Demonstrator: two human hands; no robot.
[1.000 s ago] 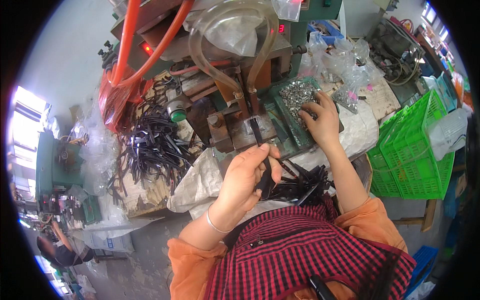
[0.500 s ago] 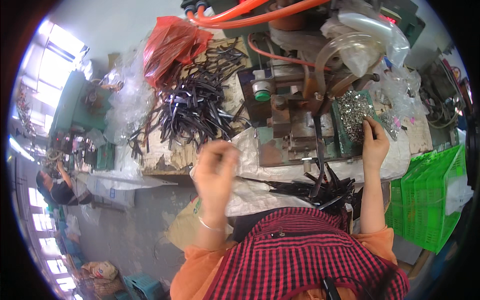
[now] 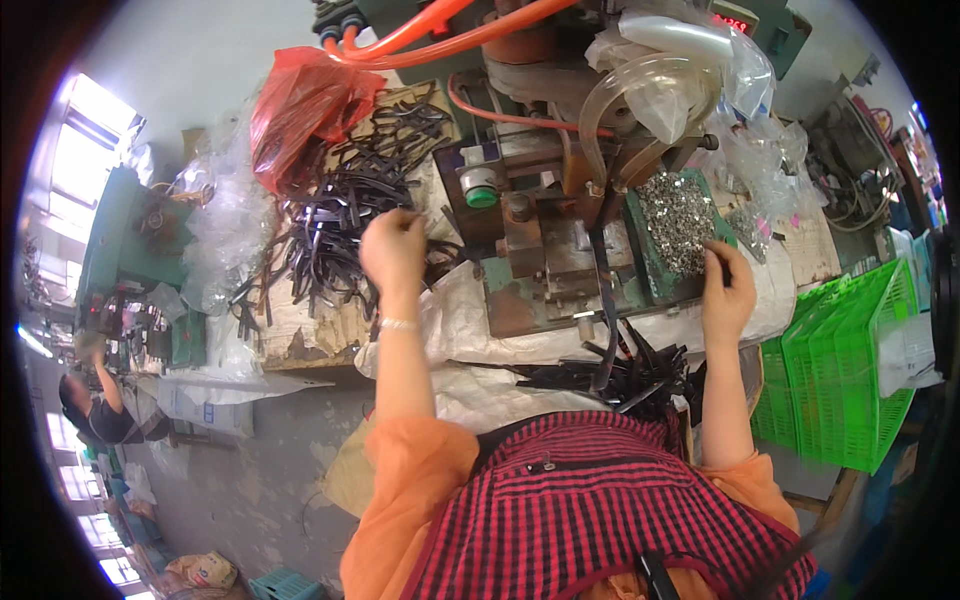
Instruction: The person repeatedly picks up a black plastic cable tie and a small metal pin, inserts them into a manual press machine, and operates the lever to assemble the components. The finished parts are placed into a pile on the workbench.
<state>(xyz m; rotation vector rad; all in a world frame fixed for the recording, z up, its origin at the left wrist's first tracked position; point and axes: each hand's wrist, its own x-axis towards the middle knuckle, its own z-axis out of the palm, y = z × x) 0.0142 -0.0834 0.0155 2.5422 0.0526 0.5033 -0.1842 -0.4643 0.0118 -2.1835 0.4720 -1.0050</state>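
My left hand (image 3: 393, 252) is over the near right part of a pile of dark, glossy strips (image 3: 345, 215) on the worktable. Its fingers curl together at the tips; whatever they may hold is too small to make out. My right hand (image 3: 729, 292) is at the near right edge of a green tray (image 3: 657, 283) heaped with small shiny metal pieces (image 3: 678, 222). Thumb and forefinger are bent close together there, and I cannot see what lies between them. Between my hands stands a press machine (image 3: 545, 240), with one dark strip (image 3: 604, 320) hanging from its front.
More black strips (image 3: 640, 375) lie in front of the machine, near my apron. A red plastic bag (image 3: 305, 115) and clear bags are at the left back. Orange hoses (image 3: 440, 42) cross above. Green crates (image 3: 835, 370) stand at right; a person (image 3: 105, 410) works far left.
My left hand has moved away from me and slightly left, from the table's front edge to the strip pile. My right hand has drawn slightly back from the metal pieces. The view has shifted a little.
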